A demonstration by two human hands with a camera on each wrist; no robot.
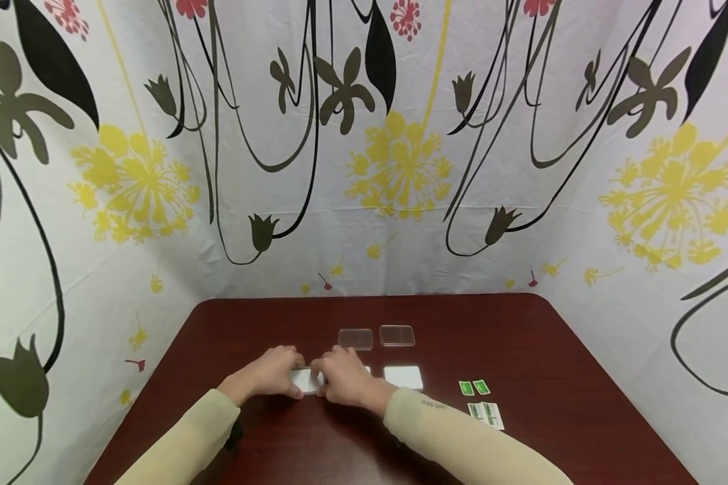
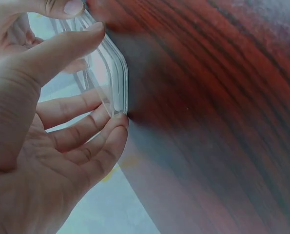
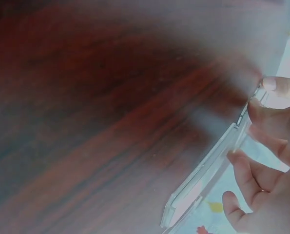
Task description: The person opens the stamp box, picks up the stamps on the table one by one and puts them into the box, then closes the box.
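A flat, thin case point(image 1: 308, 382) with clear plastic edges, rounded corners and a white inside lies between the two hands above the table. My left hand point(image 1: 271, 371) grips its left end, with the thumb on the near edge and the fingertips on the opposite edge, as the left wrist view shows along the layered clear rim point(image 2: 119, 80). On the other end, my right hand point(image 1: 347, 377) pinches the case between thumb and fingers. Another clear case point(image 3: 196, 183) lies by the right fingers in the right wrist view; my right hand mostly covers it in the head view.
Two clear, shallow plastic lids point(image 1: 355, 339) lie behind the hands. To the right is a white-filled case point(image 1: 403, 377). Further right are two small green packets point(image 1: 474, 387) and white-and-green packets point(image 1: 486, 415). A patterned curtain point(image 1: 388, 256) borders the dark red table point(image 1: 522, 337).
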